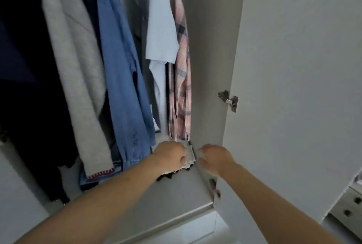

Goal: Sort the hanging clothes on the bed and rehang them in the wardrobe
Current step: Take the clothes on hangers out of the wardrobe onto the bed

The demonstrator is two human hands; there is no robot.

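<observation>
Under the plaid shirt (181, 79), left hand (170, 155) grips folded cloth (190, 156).

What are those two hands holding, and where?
Left hand grips the folded pale cloth at its left edge. Right hand holds nothing, fingers spread beside it.

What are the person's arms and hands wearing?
Nothing that shows. Both forearms are bare, with no sleeves in view. The left hand and the right hand have no gloves, and no watch or bracelet shows on either wrist. The picture is too blurry to tell about rings.
</observation>
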